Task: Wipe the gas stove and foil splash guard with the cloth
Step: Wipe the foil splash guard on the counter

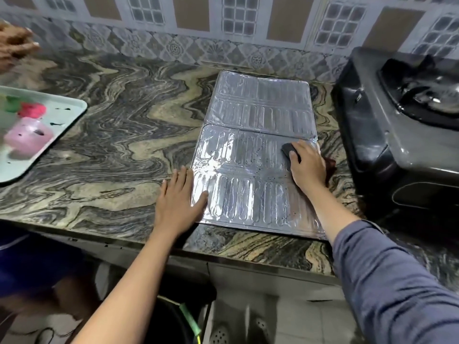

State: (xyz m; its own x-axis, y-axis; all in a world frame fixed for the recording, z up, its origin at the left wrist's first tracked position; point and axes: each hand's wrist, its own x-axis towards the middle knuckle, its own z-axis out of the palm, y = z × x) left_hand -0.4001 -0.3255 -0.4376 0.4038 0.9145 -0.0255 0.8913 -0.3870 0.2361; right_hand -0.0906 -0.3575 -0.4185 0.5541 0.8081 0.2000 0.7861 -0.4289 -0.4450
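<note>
**Cloth on the foil, stove off to my right**

My right hand lies palm-down on the foil splash guard, fingers together and pressing the cloth against the ribbed sheet. A dark grey fold of it pokes out past my fingertips, and a reddish bit shows under the heel of my palm. The guard lies flat on the marbled counter, unfolded into panels, its near edge close to the counter's front lip.

My left hand is spread open, holding nothing: the thumb rests on the guard's left edge, the other fingers lie on the stone just beside it.

The black gas stove sits right of my right hand, near but not touching it. Far to the left of my left hand stands a pale tray with pink and green blurred things.
</note>
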